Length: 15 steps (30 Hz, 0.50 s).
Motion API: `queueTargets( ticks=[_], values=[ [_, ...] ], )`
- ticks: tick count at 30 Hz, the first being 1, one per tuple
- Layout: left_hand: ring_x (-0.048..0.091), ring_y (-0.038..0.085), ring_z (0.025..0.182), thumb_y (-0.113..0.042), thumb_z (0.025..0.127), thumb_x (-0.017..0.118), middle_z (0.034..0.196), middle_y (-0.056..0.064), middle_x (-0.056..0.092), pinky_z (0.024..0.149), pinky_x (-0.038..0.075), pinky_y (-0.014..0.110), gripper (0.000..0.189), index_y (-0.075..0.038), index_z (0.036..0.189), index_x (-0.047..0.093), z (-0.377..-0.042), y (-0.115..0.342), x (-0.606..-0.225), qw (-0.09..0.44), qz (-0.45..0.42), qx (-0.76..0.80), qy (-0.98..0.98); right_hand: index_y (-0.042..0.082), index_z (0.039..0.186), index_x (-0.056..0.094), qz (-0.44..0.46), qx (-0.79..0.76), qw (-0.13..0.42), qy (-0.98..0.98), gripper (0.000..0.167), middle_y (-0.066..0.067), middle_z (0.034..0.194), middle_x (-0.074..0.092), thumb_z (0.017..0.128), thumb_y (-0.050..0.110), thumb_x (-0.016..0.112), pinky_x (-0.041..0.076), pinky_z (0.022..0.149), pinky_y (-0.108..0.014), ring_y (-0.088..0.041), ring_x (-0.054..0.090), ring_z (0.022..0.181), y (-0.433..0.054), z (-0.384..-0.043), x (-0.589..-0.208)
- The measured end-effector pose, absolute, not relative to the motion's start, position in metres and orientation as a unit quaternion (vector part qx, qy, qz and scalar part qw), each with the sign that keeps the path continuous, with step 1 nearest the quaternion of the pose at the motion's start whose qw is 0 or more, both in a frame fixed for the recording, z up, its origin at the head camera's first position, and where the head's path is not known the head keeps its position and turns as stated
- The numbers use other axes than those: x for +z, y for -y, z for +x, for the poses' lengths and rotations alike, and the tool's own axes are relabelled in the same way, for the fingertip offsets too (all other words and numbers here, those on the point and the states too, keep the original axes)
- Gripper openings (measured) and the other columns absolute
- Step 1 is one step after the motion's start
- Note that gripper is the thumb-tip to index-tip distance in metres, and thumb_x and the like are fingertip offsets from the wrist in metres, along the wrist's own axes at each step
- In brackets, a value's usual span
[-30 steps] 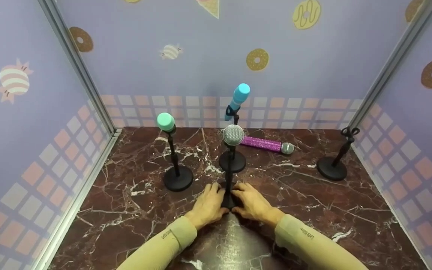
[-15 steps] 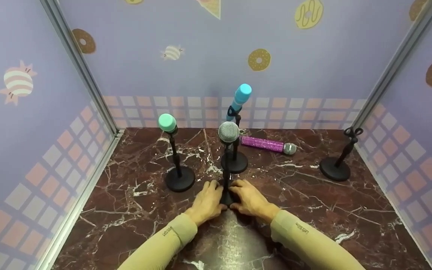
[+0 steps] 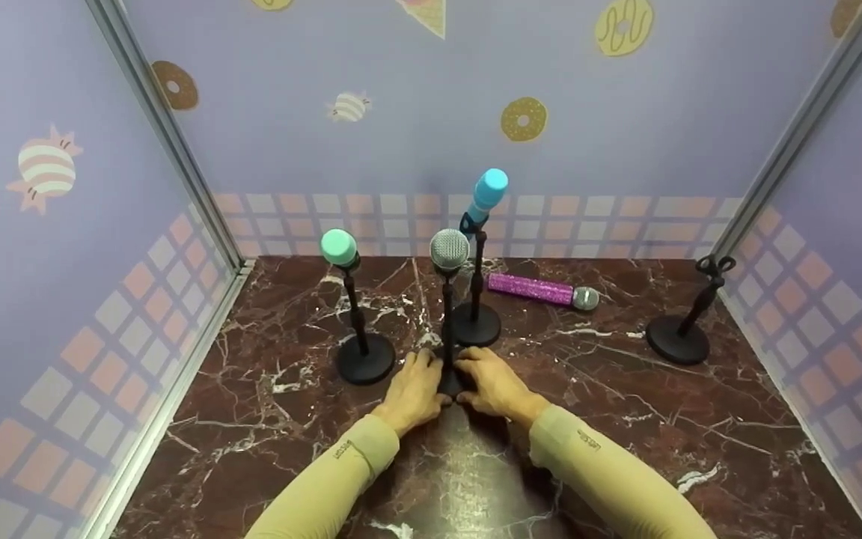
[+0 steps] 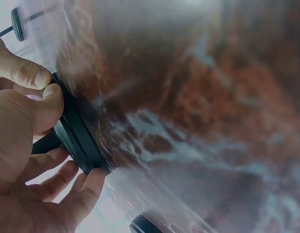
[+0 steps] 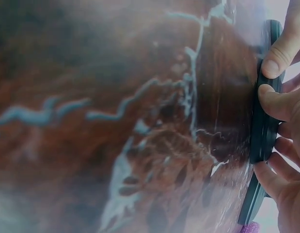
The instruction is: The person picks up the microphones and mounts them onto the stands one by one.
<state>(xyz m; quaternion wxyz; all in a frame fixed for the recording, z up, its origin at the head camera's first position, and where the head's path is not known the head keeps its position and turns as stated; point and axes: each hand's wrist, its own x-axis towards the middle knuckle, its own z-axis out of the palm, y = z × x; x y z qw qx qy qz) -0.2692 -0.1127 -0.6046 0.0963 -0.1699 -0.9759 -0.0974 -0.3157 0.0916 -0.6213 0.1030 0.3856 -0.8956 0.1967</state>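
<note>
A microphone stand with a silver-mesh microphone on top stands upright at the middle of the table. My left hand grips the left side of its round black base, and my right hand holds the right side. In both wrist views the thumbs lie on the near rim with fingers curled round the edge. Just behind it is another stand bearing a blue microphone. To the left rises a stand with a green-topped microphone.
A glittery purple microphone lies on the marbled table at the back. Far right, a stand has a bare clip on top. Patterned walls enclose the left, back and right sides.
Both hands have slid the silver-mesh microphone's stand away from me and slightly left, closer to the blue microphone's stand. Their grip stays on the base. The whole view has shifted a little.
</note>
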Motion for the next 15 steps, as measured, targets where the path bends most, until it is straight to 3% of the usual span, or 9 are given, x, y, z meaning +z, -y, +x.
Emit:
queueTargets(
  ticks=[4, 8, 12, 15],
  values=[
    [0.064, 0.039, 0.122, -0.031, 0.088, 0.096, 0.138, 0.019, 0.065, 0.09, 0.068, 0.052, 0.061, -0.001, 0.135, 0.071, -0.274, 0.114, -0.605, 0.087, -0.157, -0.096, 0.979, -0.004, 0.128, 0.077, 0.385, 0.216, 0.103, 0.891, 0.057, -0.02, 0.134, 0.074, 0.078, 0.016, 0.094, 0.061, 0.11, -0.056, -0.043, 0.071, 0.123, -0.087, -0.315, -0.616],
    [0.064, 0.04, 0.124, -0.03, 0.09, 0.094, 0.142, 0.021, 0.065, 0.093, 0.067, 0.052, 0.062, 0.0, 0.138, 0.07, -0.277, 0.117, -0.606, 0.084, -0.155, -0.096, 0.979, 0.0, 0.129, 0.077, 0.396, 0.219, 0.13, 0.882, 0.058, -0.015, 0.134, 0.073, 0.08, 0.024, 0.094, 0.062, 0.105, -0.057, -0.038, 0.07, 0.122, -0.086, -0.334, -0.639],
    [0.065, 0.043, 0.123, -0.029, 0.09, 0.095, 0.142, 0.023, 0.065, 0.09, 0.068, 0.053, 0.061, 0.001, 0.137, 0.07, -0.283, 0.122, -0.613, 0.108, -0.167, -0.102, 0.975, -0.002, 0.128, 0.077, 0.386, 0.222, 0.114, 0.888, 0.056, -0.019, 0.134, 0.073, 0.08, 0.02, 0.093, 0.062, 0.105, -0.061, -0.042, 0.07, 0.122, -0.081, -0.33, -0.626],
    [0.063, 0.043, 0.124, -0.031, 0.088, 0.095, 0.143, 0.024, 0.064, 0.089, 0.067, 0.053, 0.063, 0.001, 0.136, 0.069, -0.3, 0.128, -0.641, 0.139, -0.18, -0.104, 0.968, -0.006, 0.129, 0.076, 0.373, 0.222, 0.088, 0.897, 0.055, -0.023, 0.135, 0.073, 0.081, 0.014, 0.094, 0.061, 0.111, -0.059, -0.045, 0.07, 0.125, -0.078, -0.324, -0.614]
  ],
)
